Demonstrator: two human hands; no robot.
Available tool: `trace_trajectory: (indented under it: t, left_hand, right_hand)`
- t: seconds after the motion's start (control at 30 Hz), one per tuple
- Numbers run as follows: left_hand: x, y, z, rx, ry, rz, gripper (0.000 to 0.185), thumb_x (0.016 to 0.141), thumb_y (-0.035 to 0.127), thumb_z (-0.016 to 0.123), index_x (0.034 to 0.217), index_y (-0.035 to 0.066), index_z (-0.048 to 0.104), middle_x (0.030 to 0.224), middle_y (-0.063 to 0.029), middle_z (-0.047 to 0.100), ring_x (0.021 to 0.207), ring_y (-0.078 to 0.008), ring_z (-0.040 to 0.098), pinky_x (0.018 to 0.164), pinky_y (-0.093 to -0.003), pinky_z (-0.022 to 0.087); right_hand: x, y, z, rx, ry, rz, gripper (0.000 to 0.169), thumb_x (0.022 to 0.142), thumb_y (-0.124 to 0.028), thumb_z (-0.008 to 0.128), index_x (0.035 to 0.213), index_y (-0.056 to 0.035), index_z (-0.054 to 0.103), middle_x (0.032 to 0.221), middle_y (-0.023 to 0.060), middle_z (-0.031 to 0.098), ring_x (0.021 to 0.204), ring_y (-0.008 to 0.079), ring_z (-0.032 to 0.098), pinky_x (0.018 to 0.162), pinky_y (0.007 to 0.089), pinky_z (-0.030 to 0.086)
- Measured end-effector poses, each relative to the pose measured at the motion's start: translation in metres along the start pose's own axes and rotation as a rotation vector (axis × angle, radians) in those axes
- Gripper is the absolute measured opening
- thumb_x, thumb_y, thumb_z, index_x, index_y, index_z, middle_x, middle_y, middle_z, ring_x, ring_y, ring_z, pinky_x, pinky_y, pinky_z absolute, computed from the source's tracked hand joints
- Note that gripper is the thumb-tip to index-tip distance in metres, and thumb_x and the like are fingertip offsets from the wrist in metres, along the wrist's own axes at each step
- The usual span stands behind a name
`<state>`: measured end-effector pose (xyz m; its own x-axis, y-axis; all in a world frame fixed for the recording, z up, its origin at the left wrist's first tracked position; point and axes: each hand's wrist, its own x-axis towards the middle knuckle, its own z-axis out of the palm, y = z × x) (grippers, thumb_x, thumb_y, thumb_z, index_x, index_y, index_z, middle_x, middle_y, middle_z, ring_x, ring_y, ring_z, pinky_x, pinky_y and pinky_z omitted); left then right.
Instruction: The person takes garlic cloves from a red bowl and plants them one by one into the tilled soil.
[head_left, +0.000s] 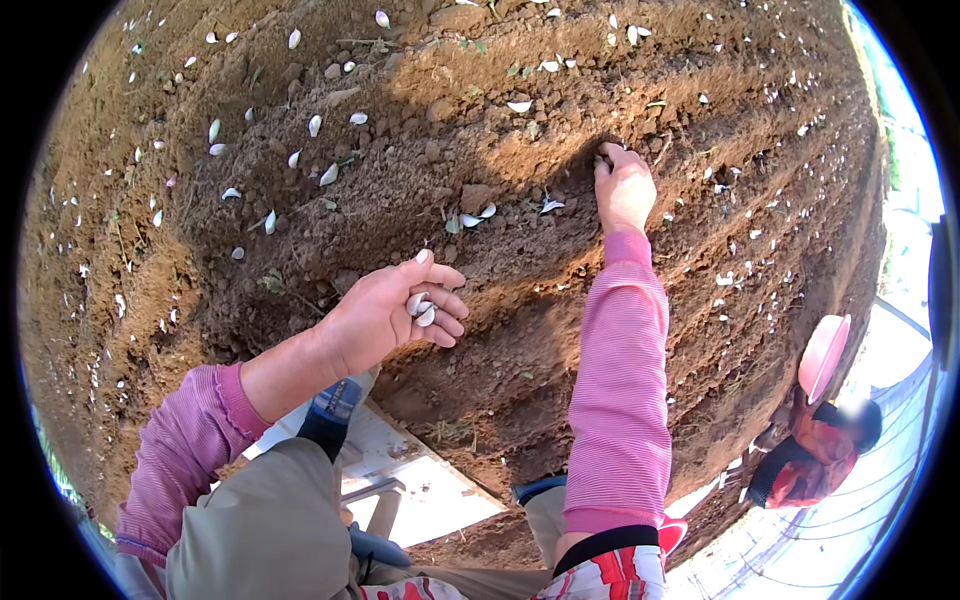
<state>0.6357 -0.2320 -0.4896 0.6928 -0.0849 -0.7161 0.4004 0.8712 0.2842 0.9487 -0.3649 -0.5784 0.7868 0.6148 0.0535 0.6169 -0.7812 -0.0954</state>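
Note:
My left hand (375, 309) is half curled, palm up, above the furrowed soil (525, 360). A few garlic cloves (421, 308) rest in its fingers. Farther out, my right hand (627, 189) reaches down with its fingertips at the soil in a shaded furrow. Whether those fingers hold a clove is hidden. Between the hands, a pair of cloves (471, 220) and another pale clove (551, 205) lie on the ground. Beyond them, a single clove (519, 106) sits on a sunlit ridge.
Many more cloves (328, 175) are scattered across the rows. A white board (420, 487) lies by my legs, near a blue shoe (336, 401). At the right, another person (814, 454) is beside a pink basin (823, 356).

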Motion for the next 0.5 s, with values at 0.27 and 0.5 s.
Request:
trace_trajectory:
  t: [0.27, 0.5]
  left_hand:
    - [-0.002, 0.001, 0.003, 0.018, 0.01, 0.003, 0.054, 0.108, 0.037, 0.028, 0.123, -0.009, 0.051, 0.1, -0.0186, 0.063, 0.088, -0.0275, 0.066, 0.08, -0.0397, 0.056]
    - [0.007, -0.001, 0.009, -0.059, -0.049, 0.027, 0.059, 0.107, 0.043, 0.027, 0.126, -0.008, 0.047, 0.103, -0.0213, 0.062, 0.093, -0.0293, 0.065, 0.086, -0.0423, 0.055]
  right_hand:
    - [-0.007, -0.009, 0.006, 0.032, 0.057, 0.147, 0.013, 0.083, -0.023, 0.071, 0.094, -0.0159, 0.074, 0.091, 0.0059, 0.073, 0.088, 0.0236, 0.068, 0.085, 0.0377, 0.049]
    - [-0.038, -0.02, -0.016, 0.25, 0.299, -0.16, 0.013, 0.086, -0.018, 0.073, 0.098, -0.014, 0.074, 0.09, 0.0043, 0.072, 0.082, 0.0175, 0.066, 0.078, 0.034, 0.052]
